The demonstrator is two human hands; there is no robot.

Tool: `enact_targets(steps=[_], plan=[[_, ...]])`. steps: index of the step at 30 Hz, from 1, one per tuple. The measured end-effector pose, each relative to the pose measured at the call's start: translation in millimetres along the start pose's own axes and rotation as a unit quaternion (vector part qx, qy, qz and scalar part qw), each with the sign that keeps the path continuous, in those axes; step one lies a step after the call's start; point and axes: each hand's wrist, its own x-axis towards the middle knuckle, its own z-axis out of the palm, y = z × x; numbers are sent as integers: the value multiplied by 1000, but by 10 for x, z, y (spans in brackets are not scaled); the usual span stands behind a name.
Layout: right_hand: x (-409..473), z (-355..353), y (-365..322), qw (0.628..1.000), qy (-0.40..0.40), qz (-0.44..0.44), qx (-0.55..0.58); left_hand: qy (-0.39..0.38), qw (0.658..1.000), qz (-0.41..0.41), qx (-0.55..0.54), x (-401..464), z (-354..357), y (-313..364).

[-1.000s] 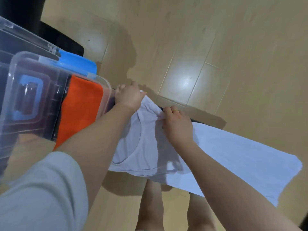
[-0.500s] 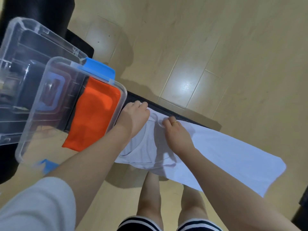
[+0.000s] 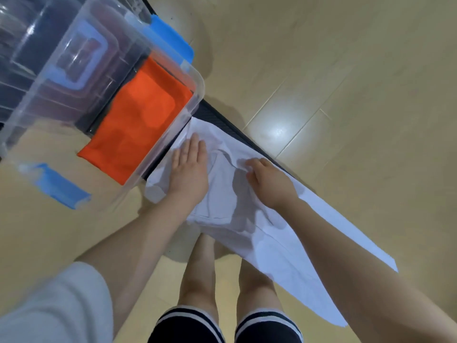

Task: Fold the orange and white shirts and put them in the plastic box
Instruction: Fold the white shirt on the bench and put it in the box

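Note:
The white shirt (image 3: 291,246) lies spread along a narrow dark surface, its collar end by the box and its tail running off to the lower right. My left hand (image 3: 190,169) rests flat on the collar end with its fingers spread. My right hand (image 3: 268,180) presses on the cloth just to the right, fingers curled into a raised wrinkle. The folded orange shirt (image 3: 138,125) lies inside the clear plastic box (image 3: 190,78), which stands immediately left of the white shirt.
The box has blue latches at its far end (image 3: 170,37) and near end (image 3: 63,189). A second clear container (image 3: 22,28) sits behind it at the upper left. The black edge of the surface (image 3: 222,122) shows beyond the shirt. My legs stand below on wooden flooring (image 3: 346,70).
My left hand has slid from the far collar edge back onto the cloth and flattened. My right hand has shifted slightly toward me. The view has tilted down.

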Motion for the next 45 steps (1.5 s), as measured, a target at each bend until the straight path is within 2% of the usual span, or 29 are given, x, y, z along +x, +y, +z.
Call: enact_targets(steps=[4,7,9,10,13,16,18,19,21,23,24,25,29,31,33,35,37,39,42,43,44,45], plan=[[267,-122,-297,997,68,-23,28,49,988,-11,-146,-350,127,-147],[540,-181,-518,993,77,-69,53,86,962,-31,-258,-605,291,-270],[640,-189,-618,993,61,-100,26,130,931,-100,-326,-743,415,-298],[652,-172,-657,991,60,-119,-6,158,904,-154,-366,-793,462,-305],[520,-14,-755,978,30,-189,-77,209,770,-356,-486,-838,575,-289],[314,288,-775,964,-62,-233,-109,150,605,-477,-619,-770,612,-328],[247,463,-754,959,-96,-232,-132,92,497,-494,-707,-677,687,-418],[238,520,-753,960,-99,-225,-138,70,454,-482,-746,-635,743,-476],[253,580,-759,963,-85,-212,-142,45,394,-443,-804,-583,784,-538],[271,610,-770,963,-66,-215,-150,64,361,-420,-830,-552,764,-576],[269,621,-773,961,-58,-220,-157,78,356,-413,-834,-540,742,-584],[244,629,-784,958,-51,-225,-167,97,366,-410,-830,-541,740,-591],[32,710,-855,963,-9,-236,-129,149,463,-391,-782,-626,661,-570],[-96,755,-940,974,-46,-206,-85,158,486,-396,-763,-636,573,-531],[-171,842,-991,976,-78,-181,-96,163,505,-398,-748,-600,468,-498],[-187,935,-1035,974,-68,-165,-140,168,535,-406,-722,-528,387,-487],[-152,994,-1083,980,-28,-147,-135,171,557,-419,-696,-443,325,-475],[-67,993,-1120,993,-12,-97,-72,160,551,-416,-705,-365,302,-471],[94,902,-1098,999,-31,-36,-8,120,477,-380,-783,-281,286,-471],[133,858,-1080,999,-33,-35,-17,109,475,-372,-790,-267,291,-469],[168,826,-1058,998,-37,-35,-30,108,493,-362,-783,-265,295,-459],[202,788,-1045,997,-40,-33,-50,115,533,-352,-761,-280,302,-441]])
